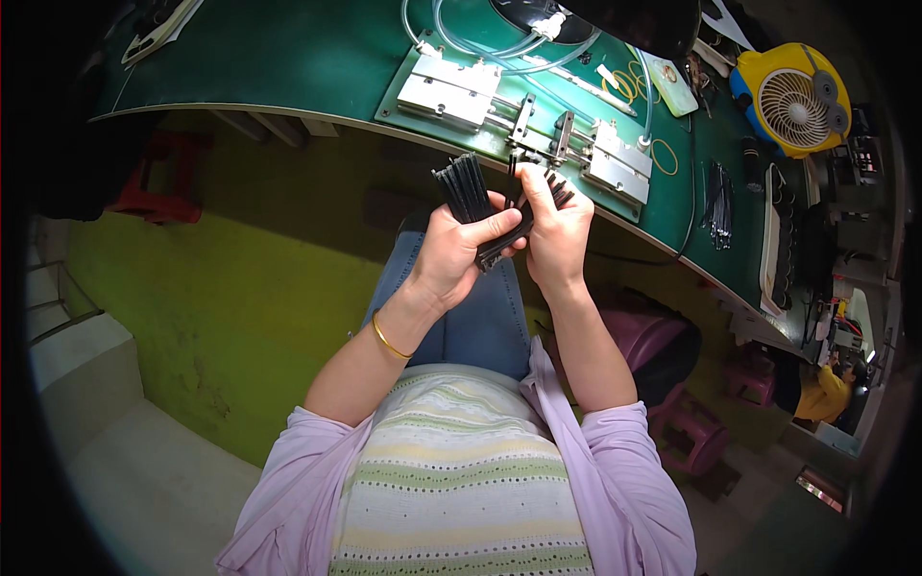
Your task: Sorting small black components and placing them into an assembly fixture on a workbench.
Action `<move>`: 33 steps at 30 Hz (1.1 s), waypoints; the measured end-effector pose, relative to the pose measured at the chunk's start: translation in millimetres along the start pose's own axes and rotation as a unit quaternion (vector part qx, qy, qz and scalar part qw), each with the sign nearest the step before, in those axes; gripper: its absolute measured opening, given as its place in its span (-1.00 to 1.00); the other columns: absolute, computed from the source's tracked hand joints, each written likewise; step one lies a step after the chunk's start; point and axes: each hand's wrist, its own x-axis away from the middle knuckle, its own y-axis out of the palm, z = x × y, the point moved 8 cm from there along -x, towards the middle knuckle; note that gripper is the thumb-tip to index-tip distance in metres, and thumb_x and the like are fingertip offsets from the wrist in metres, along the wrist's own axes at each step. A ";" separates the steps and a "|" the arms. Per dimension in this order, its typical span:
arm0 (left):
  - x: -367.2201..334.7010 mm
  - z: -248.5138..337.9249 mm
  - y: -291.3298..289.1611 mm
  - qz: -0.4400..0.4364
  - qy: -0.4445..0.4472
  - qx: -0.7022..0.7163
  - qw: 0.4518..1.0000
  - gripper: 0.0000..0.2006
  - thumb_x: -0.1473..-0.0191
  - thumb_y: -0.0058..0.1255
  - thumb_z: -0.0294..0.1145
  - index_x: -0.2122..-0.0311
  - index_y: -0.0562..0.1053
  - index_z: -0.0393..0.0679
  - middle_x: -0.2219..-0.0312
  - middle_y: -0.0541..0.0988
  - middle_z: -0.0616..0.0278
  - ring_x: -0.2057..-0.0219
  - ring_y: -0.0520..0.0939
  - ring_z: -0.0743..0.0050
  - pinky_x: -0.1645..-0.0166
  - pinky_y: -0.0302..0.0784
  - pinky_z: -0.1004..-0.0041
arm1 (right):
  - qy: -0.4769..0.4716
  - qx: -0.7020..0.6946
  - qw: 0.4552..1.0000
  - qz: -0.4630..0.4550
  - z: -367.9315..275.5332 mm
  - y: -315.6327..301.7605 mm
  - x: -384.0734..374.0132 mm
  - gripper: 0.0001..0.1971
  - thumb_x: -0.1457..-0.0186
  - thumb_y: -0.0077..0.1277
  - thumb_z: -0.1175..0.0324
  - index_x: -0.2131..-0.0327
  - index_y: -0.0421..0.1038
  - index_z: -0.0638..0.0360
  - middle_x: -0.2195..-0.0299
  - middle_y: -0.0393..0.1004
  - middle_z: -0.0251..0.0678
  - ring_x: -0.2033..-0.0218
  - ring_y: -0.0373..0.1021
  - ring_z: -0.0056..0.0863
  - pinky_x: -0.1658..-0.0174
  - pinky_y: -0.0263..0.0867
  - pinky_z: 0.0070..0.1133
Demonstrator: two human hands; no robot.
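Observation:
My left hand [449, 248] is closed round a bundle of thin black strips [468, 190], whose ends fan out above the thumb and show again below it. My right hand [559, 228] meets it just to the right, thumb and fingers closed on more of these black strips [560, 192]. Exactly what the strips are is too small to tell. Both hands are in front of the bench's near edge, close to a fixture with two silver blocks [448, 89] and dark upright jaws [563, 134] on a green plate.
Clear hoses [461, 40] run from the fixture across the green bench [279, 58]. To the right lie yellow rubber bands [665, 156], a pile of thin black strips [719, 206] and a yellow-and-blue fan [797, 101]. A dark lamp head [643, 21] overhangs the back. Purple stools [687, 432] stand behind right.

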 end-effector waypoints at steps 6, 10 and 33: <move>2.3 -0.3 0.4 0.002 0.000 -0.005 1.000 -0.84 0.13 0.03 -0.57 0.37 0.34 -0.24 0.54 0.48 0.18 0.57 0.54 0.42 0.50 0.44 0.53 | 0.016 -0.021 0.999 -0.028 1.7 3.5 0.6 -0.82 -0.04 -0.10 0.38 0.49 0.39 0.30 0.78 0.24 -0.48 0.88 0.08 -0.77 0.85 -0.03 -0.76; 0.3 -2.2 -0.1 -0.010 -0.001 0.006 1.000 -0.84 0.13 0.03 -0.57 0.38 0.35 -0.24 0.54 0.48 0.18 0.56 0.54 0.41 0.50 0.43 0.53 | 0.047 -0.029 0.998 -0.036 6.2 -0.7 -1.2 -0.84 0.00 -0.06 0.40 0.47 0.42 0.33 0.64 0.42 -0.34 0.61 0.40 -0.66 0.71 0.18 -0.79; -13.3 -6.8 1.1 -0.025 -0.008 0.005 1.000 -0.86 0.13 0.04 -0.58 0.40 0.35 -0.23 0.56 0.48 0.19 0.57 0.52 0.44 0.49 0.41 0.54 | 0.063 0.024 0.997 0.039 6.7 -10.0 -6.9 -0.80 0.02 -0.06 0.36 0.55 0.42 0.32 0.74 0.37 -0.35 0.87 0.15 -0.78 0.86 0.04 -0.78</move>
